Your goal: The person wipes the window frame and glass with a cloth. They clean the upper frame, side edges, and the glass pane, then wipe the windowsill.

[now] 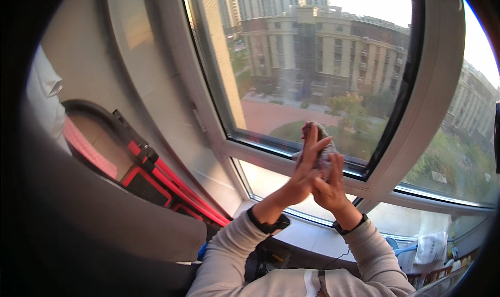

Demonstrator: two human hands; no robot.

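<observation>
A bunched grey and dark red cloth (pixel 321 135) is up against the lower part of a window pane (pixel 289 101). My left hand (pixel 304 176) grips it, with fingers extended upward along the cloth and slightly apart. Close on the right, my right hand (pixel 331 189) holds the cloth's lower part with bent fingers. The two hands touch or nearly touch at the thumbs. Behind them runs the white window frame (pixel 265 156). Part of the cloth is hidden by the fingers. A black band circles each wrist.
A red and black folding frame (pixel 175 179) leans by the tiled wall (pixel 156 82) on the left. Below the window is a white sill (pixel 308 236). At lower right lie a white packet (pixel 431 248) bearing writing and a blue-handled item (pixel 406 250).
</observation>
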